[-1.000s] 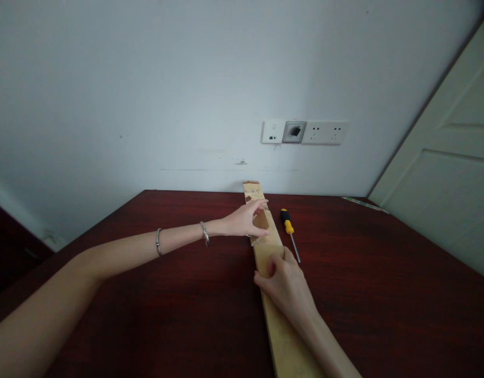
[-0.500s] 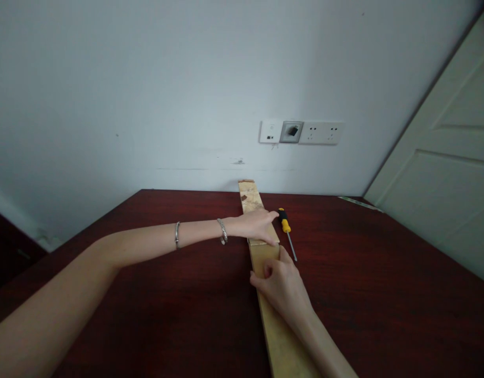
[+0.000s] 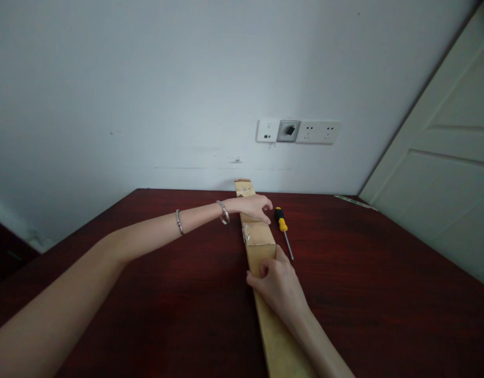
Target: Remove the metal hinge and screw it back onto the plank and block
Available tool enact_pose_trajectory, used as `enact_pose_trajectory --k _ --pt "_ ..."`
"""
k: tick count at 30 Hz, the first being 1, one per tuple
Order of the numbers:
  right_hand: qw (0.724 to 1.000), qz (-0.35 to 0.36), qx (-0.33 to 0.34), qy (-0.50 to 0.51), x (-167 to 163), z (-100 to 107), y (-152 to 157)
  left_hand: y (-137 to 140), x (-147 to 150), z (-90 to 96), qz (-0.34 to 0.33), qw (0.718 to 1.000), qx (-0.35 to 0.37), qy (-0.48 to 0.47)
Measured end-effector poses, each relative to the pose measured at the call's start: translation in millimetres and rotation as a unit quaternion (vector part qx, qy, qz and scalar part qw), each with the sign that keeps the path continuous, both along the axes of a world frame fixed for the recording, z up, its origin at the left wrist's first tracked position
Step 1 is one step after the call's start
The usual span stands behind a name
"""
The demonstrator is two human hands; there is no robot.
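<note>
A long wooden board [image 3: 261, 320] runs away from me over the dark red table. Its far section [image 3: 261, 234] is paler and meets the nearer one at a crosswise seam. Small shiny bits show near the left edge by the seam. My right hand [image 3: 279, 281] grips the board just on my side of the seam, thumb at the left edge and fingers at the right. My left hand [image 3: 254, 206], with bracelets on the arm, is over the paler section, thumb and fingers apart; whether it touches the wood is unclear. A yellow-and-black screwdriver [image 3: 282, 222] lies right of the board.
The dark red table [image 3: 364, 262] reaches back to a white wall [image 3: 187, 105] with a row of sockets [image 3: 297, 131]. A white panelled door [image 3: 442, 157] stands at the right. A thin pale strip [image 3: 354, 202] lies near the table's back right corner.
My left hand has moved farther along the board, away from the seam, uncovering the paler section and the shiny bits. My right hand keeps its grip. The whole view has shifted slightly.
</note>
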State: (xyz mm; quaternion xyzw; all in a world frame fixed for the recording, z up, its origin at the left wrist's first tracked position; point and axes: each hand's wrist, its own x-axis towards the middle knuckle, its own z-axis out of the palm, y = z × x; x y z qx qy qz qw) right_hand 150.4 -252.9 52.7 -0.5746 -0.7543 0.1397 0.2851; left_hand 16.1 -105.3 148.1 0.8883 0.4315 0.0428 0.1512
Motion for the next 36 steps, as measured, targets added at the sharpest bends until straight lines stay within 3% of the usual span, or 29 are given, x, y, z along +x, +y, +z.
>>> enact_pose_trajectory --k 4,10,18,29,36 --pt "1.0 -0.007 -0.003 -0.007 0 0 0 -3 3 -2.9 -0.035 0.998 -0.03 0.04" --pt "1.0 -0.007 -0.007 -0.006 0 -2 1 -28 14 -18.9 -0.059 0.996 0.019 0.067" --pt "1.0 -0.006 -0.006 -0.002 1 -1 1 -37 9 -18.2 -0.032 0.998 0.035 0.05" --pt "1.0 -0.024 0.009 0.004 3 -1 4 -72 -53 -0.6 -0.015 0.992 0.068 -0.105" --pt "1.0 -0.021 0.01 0.022 5 1 4 -88 -88 -10.1 0.073 0.994 0.06 -0.054"
